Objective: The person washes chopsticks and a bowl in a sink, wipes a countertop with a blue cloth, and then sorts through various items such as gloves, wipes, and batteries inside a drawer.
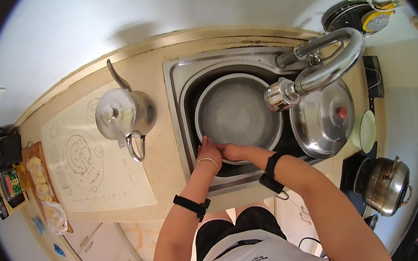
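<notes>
A round metal basin [237, 112] sits in the stainless steel sink [194, 174], under the chrome faucet [281, 94]. My left hand [209, 155] touches the basin's near left rim, fingers pointing away from me. Beside it, my right hand [232, 151] is at the same rim with bent fingers. The two hands nearly meet; whether either one grips the rim is not clear. A domed steel lid with a red knob [322, 114] leans at the sink's right side. Left of the sink stands a steel pot with handles [127, 112], its lid on.
A printed mat [81, 151] lies on the counter at left. Beyond it, a wooden board [35, 148] bears bagged food [40, 178]. At right are a pale green bowl [368, 133] and a large steel pot [385, 186]. A wall runs behind the counter.
</notes>
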`<move>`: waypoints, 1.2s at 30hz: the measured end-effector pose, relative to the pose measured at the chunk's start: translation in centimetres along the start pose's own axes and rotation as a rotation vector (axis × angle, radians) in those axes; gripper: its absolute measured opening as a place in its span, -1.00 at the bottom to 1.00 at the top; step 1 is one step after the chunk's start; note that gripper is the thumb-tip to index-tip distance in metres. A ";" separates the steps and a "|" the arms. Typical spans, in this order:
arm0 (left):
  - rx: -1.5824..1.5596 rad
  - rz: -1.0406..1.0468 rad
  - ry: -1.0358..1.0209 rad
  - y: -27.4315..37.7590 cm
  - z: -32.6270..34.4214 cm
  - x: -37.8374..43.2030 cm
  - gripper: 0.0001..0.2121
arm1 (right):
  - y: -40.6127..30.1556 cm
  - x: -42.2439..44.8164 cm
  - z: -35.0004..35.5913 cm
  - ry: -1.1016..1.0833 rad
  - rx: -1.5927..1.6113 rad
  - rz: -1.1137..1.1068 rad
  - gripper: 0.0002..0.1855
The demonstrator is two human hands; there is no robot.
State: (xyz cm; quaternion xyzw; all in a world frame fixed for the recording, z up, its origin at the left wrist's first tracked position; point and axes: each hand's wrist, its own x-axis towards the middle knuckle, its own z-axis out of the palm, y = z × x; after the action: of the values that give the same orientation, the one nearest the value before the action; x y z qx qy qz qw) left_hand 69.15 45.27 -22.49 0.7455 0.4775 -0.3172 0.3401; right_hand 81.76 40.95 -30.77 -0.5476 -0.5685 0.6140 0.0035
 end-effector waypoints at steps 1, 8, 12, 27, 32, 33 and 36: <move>-0.004 -0.002 -0.040 0.1 0.0 0.0 -0.53 | 1.7 -0.9 -0.8 -0.117 -0.215 -0.021 -0.59; 0.059 0.080 0.107 -0.6 2.8 -0.6 -0.55 | 2.7 -4.5 -5.8 -0.377 -0.895 0.356 -0.72; 0.068 0.111 0.163 0.1 3.1 -0.3 -0.56 | 2.9 -2.4 -2.5 -0.168 -0.461 0.152 -0.76; -0.001 0.079 0.026 0.3 2.2 0.0 -0.54 | 1.7 1.1 -4.5 -0.110 -0.523 0.032 -0.82; 0.106 0.131 0.066 0.4 2.7 0.3 -0.55 | 3.9 2.3 -3.2 -0.150 -0.825 -0.070 -0.82; 0.129 0.145 0.086 0.4 2.7 0.3 -0.55 | 4.3 2.5 -3.0 -0.192 -0.922 -0.127 -0.81; 0.082 0.142 0.014 0.1 2.6 0.6 -0.55 | 4.5 2.9 -2.8 -0.197 -0.720 0.014 -0.79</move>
State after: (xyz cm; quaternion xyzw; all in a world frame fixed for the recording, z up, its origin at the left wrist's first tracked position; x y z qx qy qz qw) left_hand 69.05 43.46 -24.40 0.7928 0.4126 -0.3064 0.3277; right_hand 85.25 43.12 -35.13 -0.4560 -0.7418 0.4245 -0.2484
